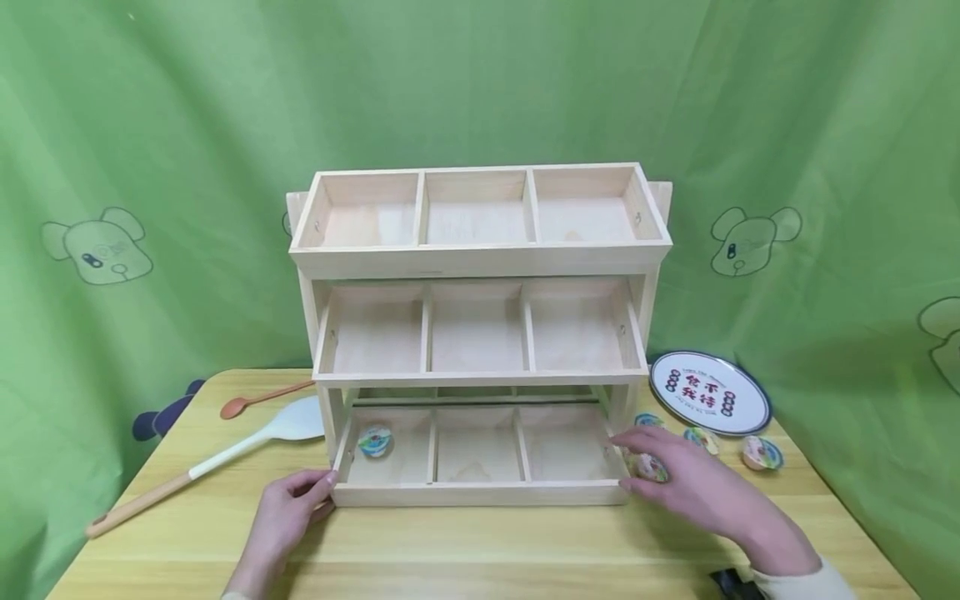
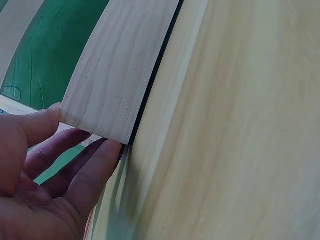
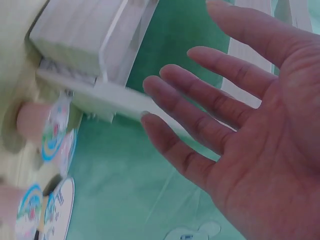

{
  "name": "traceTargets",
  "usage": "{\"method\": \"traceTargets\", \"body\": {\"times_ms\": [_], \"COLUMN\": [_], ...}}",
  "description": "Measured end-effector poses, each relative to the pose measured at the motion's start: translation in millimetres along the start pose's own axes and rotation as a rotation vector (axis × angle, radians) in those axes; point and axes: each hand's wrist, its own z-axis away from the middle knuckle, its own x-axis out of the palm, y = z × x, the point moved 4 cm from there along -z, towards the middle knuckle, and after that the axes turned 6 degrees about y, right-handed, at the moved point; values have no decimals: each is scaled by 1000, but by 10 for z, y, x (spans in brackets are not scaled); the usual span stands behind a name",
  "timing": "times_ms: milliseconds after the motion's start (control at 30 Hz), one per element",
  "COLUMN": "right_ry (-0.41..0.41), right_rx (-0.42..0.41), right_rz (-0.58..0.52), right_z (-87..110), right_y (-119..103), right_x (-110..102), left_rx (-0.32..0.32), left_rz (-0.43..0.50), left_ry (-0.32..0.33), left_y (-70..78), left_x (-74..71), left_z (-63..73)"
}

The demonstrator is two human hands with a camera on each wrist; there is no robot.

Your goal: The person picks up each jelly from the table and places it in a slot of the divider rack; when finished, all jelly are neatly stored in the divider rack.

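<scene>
My left hand point(image 1: 288, 508) is at the front left corner of the bottom tray point(image 1: 480, 497) of a three-tier wooden rack. In the left wrist view its thumb and fingers point(image 2: 100, 162) hold the end of the tray's front board point(image 2: 117, 65). A small jelly cup point(image 1: 375, 441) with a printed lid sits in the tray's left compartment. My right hand point(image 1: 693, 475) hovers by the tray's right end, over a few more cups point(image 1: 651, 468). In the right wrist view its fingers point(image 3: 200, 125) are spread and fairly straight, with nothing in them.
The middle tray point(image 1: 480, 380) and top tray point(image 1: 480, 262) each have three compartments. A printed oval plate point(image 1: 697, 418) lies at the right, near another cup point(image 1: 762, 453). To the left are a white spatula point(image 1: 294, 421) and a red spoon point(image 1: 235, 407). Green curtain point(image 1: 480, 83) hangs behind.
</scene>
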Motion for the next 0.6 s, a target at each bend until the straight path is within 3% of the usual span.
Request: {"method": "traceTargets", "body": {"times_ms": [600], "right_ry": [63], "right_rx": [55], "right_rz": [22], "right_z": [216], "right_y": [317], "right_x": [-155], "left_rx": [-20], "left_rz": [28], "left_ry": [-7], "left_y": [-1], "left_x": [12], "left_z": [-15]}}
